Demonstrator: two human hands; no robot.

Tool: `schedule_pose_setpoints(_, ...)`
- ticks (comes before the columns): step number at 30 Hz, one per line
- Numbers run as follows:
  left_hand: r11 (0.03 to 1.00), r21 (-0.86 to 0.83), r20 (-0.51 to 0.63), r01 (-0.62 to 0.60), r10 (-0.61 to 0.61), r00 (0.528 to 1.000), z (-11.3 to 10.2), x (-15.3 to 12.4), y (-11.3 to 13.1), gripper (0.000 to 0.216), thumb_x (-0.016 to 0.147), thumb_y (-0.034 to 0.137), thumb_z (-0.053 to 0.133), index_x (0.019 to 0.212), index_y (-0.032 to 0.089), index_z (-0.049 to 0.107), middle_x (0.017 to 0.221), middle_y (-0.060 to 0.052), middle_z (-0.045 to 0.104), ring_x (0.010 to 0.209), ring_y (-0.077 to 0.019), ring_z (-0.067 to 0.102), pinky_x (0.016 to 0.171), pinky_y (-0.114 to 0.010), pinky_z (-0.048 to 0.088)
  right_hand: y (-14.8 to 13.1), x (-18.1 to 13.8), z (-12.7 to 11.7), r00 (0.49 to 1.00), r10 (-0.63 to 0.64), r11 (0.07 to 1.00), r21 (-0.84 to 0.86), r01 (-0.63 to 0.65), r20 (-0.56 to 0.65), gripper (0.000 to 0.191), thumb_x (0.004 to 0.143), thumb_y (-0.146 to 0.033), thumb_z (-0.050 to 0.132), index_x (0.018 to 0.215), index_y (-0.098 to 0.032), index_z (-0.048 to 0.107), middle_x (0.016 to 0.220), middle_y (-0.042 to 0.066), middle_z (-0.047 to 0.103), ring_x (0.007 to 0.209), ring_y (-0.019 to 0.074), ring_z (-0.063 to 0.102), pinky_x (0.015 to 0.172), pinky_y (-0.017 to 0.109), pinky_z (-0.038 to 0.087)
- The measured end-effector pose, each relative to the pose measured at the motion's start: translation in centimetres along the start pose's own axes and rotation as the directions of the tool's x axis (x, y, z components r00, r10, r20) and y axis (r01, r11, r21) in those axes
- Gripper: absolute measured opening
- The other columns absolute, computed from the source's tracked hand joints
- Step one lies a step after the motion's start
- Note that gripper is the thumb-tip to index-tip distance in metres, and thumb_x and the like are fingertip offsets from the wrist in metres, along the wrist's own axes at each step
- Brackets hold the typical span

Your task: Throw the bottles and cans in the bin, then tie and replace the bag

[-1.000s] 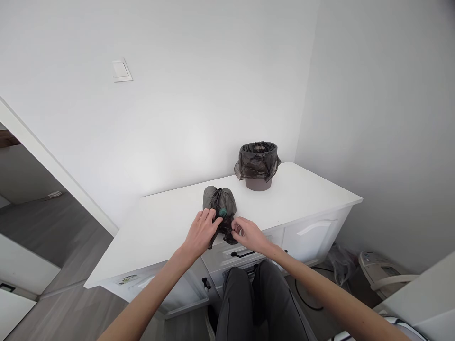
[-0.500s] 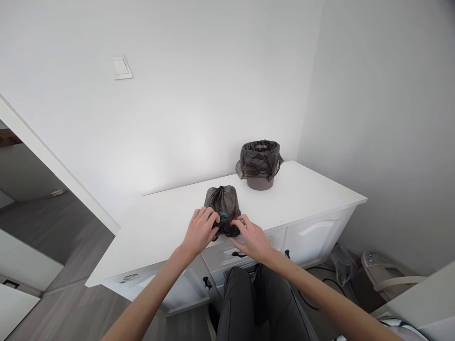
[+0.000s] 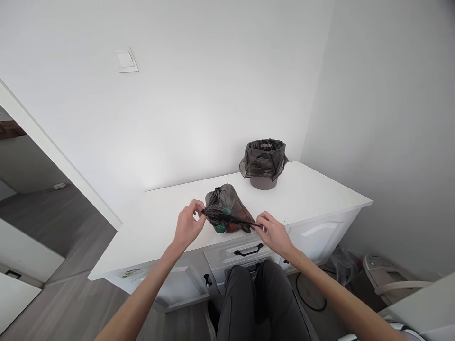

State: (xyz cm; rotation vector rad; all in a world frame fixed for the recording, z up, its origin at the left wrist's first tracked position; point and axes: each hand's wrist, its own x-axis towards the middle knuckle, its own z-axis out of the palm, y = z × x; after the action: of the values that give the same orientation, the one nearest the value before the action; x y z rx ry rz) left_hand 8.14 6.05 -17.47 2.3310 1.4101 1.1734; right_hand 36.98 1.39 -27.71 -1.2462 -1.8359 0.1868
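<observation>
A thin black plastic bag [image 3: 227,199] lies on the white cabinet top near its front edge. Green and red items show through its film, too blurred to name. My left hand [image 3: 190,222] pinches the left end of the bag's edge between thumb and fingers. On the other side, my right hand [image 3: 272,232] pinches the right end. Between both hands the edge is drawn out into a taut, dark strip across the front of the bag.
A brown trash bin [image 3: 263,183] lined with a black bag stands at the back right of the white cabinet [image 3: 170,201]. Drawer handles [image 3: 249,250] stick out in front. On the floor at right are a cable, a clear plastic bag and a beige appliance [image 3: 387,274].
My hands have moved apart, left hand leftward and right hand rightward. The bag's gathered edge is now stretched between them, and more of the green and red contents shows.
</observation>
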Motion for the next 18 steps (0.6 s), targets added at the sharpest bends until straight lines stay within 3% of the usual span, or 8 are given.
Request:
schedule_pose_setpoints(4,0.985,-0.143,-0.086,0.097,-0.11,0.99,-0.6,0.3,1.7,0.007,0.088,0.028,0.058,0.091,0.025,0.053,0.075,0.002,0.059,0.073,-0.0158,0.052,0.058,-0.025,0.038,1.9,-1.0,-0.2,0.993,0.109,0.994,-0.02,-0.11,-0.05,0.028,0.105,-0.04,0.048,0.086,-0.024,0.061,0.095,0.004,0.063,0.069,0.0148,0.063,0.063,0.028,0.05)
schedule_pose_setpoints(7,0.972,-0.205,-0.098,0.119,-0.141,0.985,-1.0,0.6,3.5,0.008,0.084,0.026,0.059,0.088,0.025,0.052,0.072,0.003,0.056,0.071,-0.015,0.051,0.056,-0.024,0.035,1.4,-1.5,0.5,0.986,0.094,0.994,-0.038,-0.1,-0.136,0.018,0.103,-0.036,0.052,0.109,-0.024,0.064,0.108,0.008,0.064,0.086,0.0205,0.068,0.074,0.033,0.055)
schedule_pose_setpoints(10,0.971,-0.225,-0.065,0.079,-0.096,0.993,-0.9,1.0,5.2,0.011,0.078,0.021,0.058,0.086,0.025,0.051,0.071,0.004,0.055,0.069,-0.014,0.05,0.056,-0.024,0.033,-1.5,-1.8,1.8,0.989,-0.046,0.999,-0.013,0.045,-0.141,0.027,0.101,-0.029,0.055,0.126,-0.025,0.061,0.121,0.012,0.064,0.105,0.026,0.067,0.092,0.042,0.056)
schedule_pose_setpoints(13,0.969,-0.239,-0.01,0.066,-0.071,0.997,-0.6,1.3,6.7,0.013,0.076,0.019,0.057,0.086,0.025,0.051,0.07,0.005,0.054,0.067,-0.0135,0.048,0.056,-0.025,0.032,-5.4,-1.5,3.2,0.983,-0.181,0.982,0.058,0.182,-0.015,0.037,0.1,-0.021,0.053,0.137,-0.027,0.056,0.129,0.012,0.063,0.113,0.0256,0.066,0.096,0.042,0.056)
schedule_pose_setpoints(15,0.95,-0.293,0.045,0.105,-0.096,0.994,-0.4,1.5,7.3,0.013,0.076,0.019,0.058,0.086,0.025,0.052,0.07,0.005,0.053,0.067,-0.0134,0.048,0.056,-0.025,0.032,-7.5,-0.9,4.1,0.983,-0.178,0.981,0.088,0.174,0.038,0.048,0.099,-0.02,0.052,0.146,-0.026,0.047,0.138,0.013,0.059,0.111,0.0249,0.067,0.091,0.04,0.058)
schedule_pose_setpoints(18,0.857,-0.458,0.145,0.237,-0.191,0.971,-0.3,1.7,7.5,0.01,0.079,0.021,0.058,0.086,0.024,0.053,0.07,0.005,0.052,0.067,-0.0125,0.048,0.06,-0.025,0.035,-9.2,-0.1,4.7,0.992,-0.063,0.992,0.115,0.05,0.113,0.058,0.096,-0.02,0.053,0.151,-0.022,0.037,0.14,0.017,0.056,0.095,0.0234,0.07,0.074,0.038,0.06)
